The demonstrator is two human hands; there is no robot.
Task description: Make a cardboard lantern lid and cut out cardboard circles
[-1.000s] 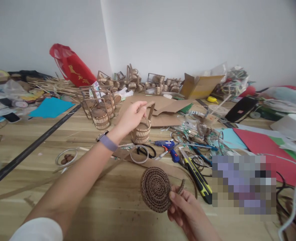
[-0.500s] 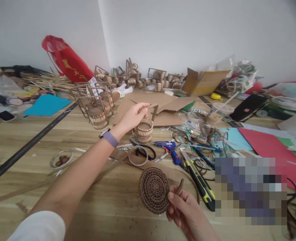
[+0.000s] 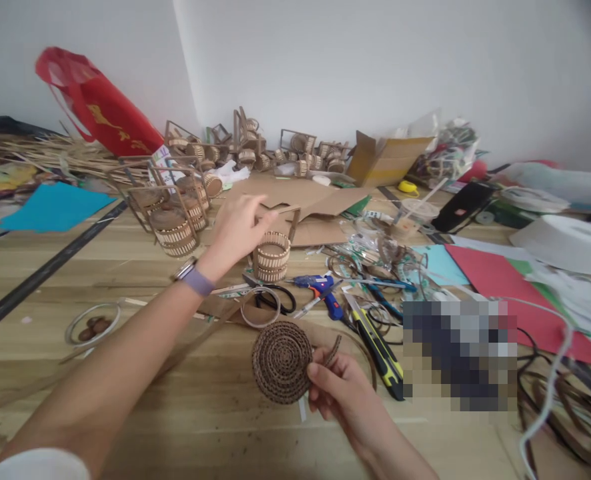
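My right hand [image 3: 343, 387] pinches a flat, tightly wound coil of brown corrugated cardboard strip [image 3: 282, 363] by its edge. The strip's loose end sticks up beyond the fingers. Farther off, my left hand [image 3: 240, 230] is open, thumb and fingers apart, beside the top of a small round basket's frame. That small basket [image 3: 272, 257] stands upright, with pale slats around its wall and a square brown handle. Whether the left fingers touch the handle I cannot tell. In front of the basket lie black-handled scissors [image 3: 288, 303], a blue glue gun [image 3: 323, 288] and a yellow-black utility knife [image 3: 378, 350].
More handled baskets [image 3: 173, 230] stand at left, and several small ones are heaped by the wall. Cardboard sheets [image 3: 320, 232] lie behind the basket. A ring [image 3: 260, 308], a clear cup [image 3: 418, 212], red paper [image 3: 500, 287] and a red bag [image 3: 100, 107] are around.
My left hand's fingers have spread from the basket's handle. My right hand keeps hold of the cardboard coil. The view has turned a little to the right.
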